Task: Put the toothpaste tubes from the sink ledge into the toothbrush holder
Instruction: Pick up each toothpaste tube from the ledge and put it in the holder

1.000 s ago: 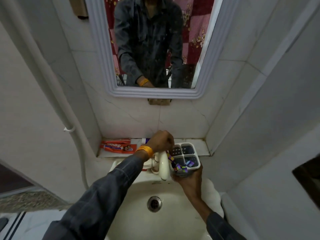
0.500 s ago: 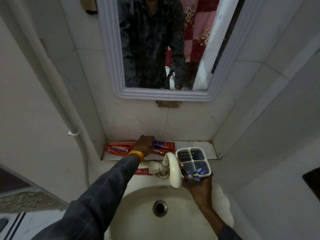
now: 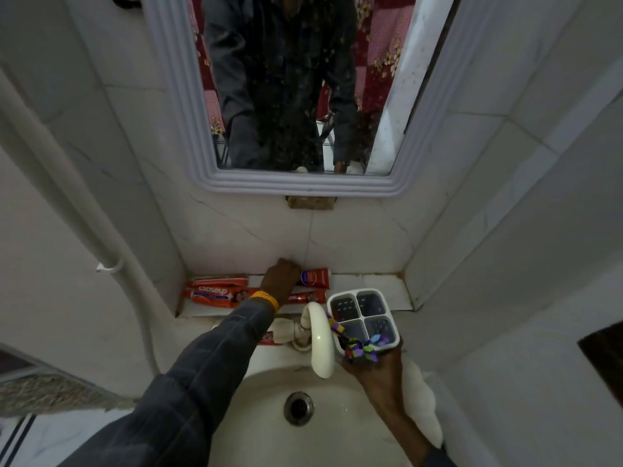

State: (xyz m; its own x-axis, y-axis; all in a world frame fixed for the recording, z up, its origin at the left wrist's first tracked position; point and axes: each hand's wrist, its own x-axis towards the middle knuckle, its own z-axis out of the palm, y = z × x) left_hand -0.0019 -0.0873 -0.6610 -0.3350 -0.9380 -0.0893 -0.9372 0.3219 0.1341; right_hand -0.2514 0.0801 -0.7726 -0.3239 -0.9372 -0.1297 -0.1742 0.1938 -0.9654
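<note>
Our left hand sits on the ledge tubes, grip hard to tell; right hand is holding the holder.

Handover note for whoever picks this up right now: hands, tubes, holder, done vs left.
Left hand: reached to the sink ledge, fingers closed over the rear toothpaste tube; not lifted yet.
Right hand: holds the toothbrush holder by its base, beside the tap, above the basin.
Tubes: Closeup tube and another red one behind it lie at ledge left; one more lies in front of the left hand; a small red tube sits by the tap base.
Done: no tube in the holder.
Left: all tubes.
</note>
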